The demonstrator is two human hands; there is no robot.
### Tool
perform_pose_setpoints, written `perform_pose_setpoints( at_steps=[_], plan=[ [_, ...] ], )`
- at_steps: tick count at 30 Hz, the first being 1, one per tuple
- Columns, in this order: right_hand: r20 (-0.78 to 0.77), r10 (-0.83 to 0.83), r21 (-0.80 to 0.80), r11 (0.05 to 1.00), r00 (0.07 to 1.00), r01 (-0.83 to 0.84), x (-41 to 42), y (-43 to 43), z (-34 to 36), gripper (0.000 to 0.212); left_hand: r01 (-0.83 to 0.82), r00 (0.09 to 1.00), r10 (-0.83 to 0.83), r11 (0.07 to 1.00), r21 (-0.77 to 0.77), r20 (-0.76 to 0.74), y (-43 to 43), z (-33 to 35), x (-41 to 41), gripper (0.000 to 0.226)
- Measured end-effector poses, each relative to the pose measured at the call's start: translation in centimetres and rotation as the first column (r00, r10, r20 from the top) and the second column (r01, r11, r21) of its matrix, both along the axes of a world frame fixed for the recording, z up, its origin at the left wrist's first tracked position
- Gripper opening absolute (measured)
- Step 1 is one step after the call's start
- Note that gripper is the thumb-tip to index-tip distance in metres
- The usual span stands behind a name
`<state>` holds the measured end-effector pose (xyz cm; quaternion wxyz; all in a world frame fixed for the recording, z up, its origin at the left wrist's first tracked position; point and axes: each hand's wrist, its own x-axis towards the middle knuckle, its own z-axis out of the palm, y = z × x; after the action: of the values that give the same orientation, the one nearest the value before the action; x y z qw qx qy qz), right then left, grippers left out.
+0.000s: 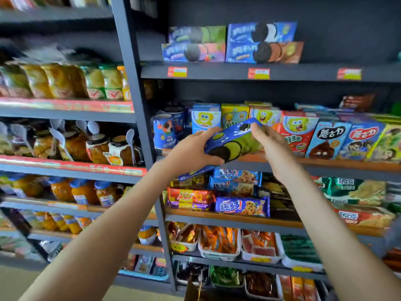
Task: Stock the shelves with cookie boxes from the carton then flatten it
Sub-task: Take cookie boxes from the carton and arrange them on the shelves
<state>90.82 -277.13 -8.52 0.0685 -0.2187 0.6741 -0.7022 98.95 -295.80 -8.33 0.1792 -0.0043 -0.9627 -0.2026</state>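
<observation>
Left hand (pixel 188 148) covers the box's (pixel 234 137) left end. Right hand (pixel 271 142) is motion-blurred; whether it grips or merely touches the box cannot be determined. Price tags (pixel 258 73) are unreadable. Left shelves (pixel 65 115) are smeared. Both forearms (pixel 91 246) are cut off at the bottom edge.

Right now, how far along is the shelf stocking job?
Done: four cookie boxes sit on the top shelf in two stacks of two, with bare shelf to their right. In hand: the left hand grips another box, the right hand touching its upper end. Left: shelving this box; the carton is not clearly in view, so its contents and flattening cannot be judged.
</observation>
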Motion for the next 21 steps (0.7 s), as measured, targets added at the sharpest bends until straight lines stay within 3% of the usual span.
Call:
perform_pose_setpoints(
  at_steps=[5,8,11,13,15,17,21],
  plan=[
    [-0.206,0.066,0.081,0.995,0.976,-0.05,-1.7,0.7,3.4,0.015,0.117,0.988,-0.13,0.982,0.146,0.082,-1.6,4.9,-0.5,0.077],
    [-0.238,-0.003,-0.007,1.0,0.971,0.002,-3.0,-0.1,4.9,0.019,0.118,0.992,-0.121,0.988,0.101,0.025,-1.4,7.2,-1.2,0.07],
    [-0.201,-0.026,-0.127,0.992,0.979,0.001,-4.5,-0.7,6.6,0.024,-0.071,0.968,0.028,0.984,-0.163,-0.249,-0.6,8.4,-2.8,0.062],
    [-0.174,-0.037,-0.194,0.981,0.984,0.002,-6.1,-1.2,7.5,0.037,-0.235,0.864,0.071,0.933,-0.273,-0.499,-0.2,8.4,-4.0,0.053],
    [-0.154,-0.043,-0.24,0.971,0.987,0.005,-7.5,-1.7,8.6,0.044,-0.322,0.71,0.033,0.904,-0.282,-0.704,0.4,8.1,-5.0,0.037],
    [-0.149,-0.036,-0.282,0.959,0.988,-0.008,-8.9,-2.5,9.9,0.048,-0.343,0.631,-0.043,0.88,-0.328,-0.775,0.9,7.9,-6.0,0.022],
    [-0.165,-0.08,-0.301,0.953,0.983,0.027,-10.7,-4.6,13.1,0.048,-0.356,0.649,-0.08,0.847,-0.394,-0.757,0.3,8.5,-8.1,0.015]
  ],
)
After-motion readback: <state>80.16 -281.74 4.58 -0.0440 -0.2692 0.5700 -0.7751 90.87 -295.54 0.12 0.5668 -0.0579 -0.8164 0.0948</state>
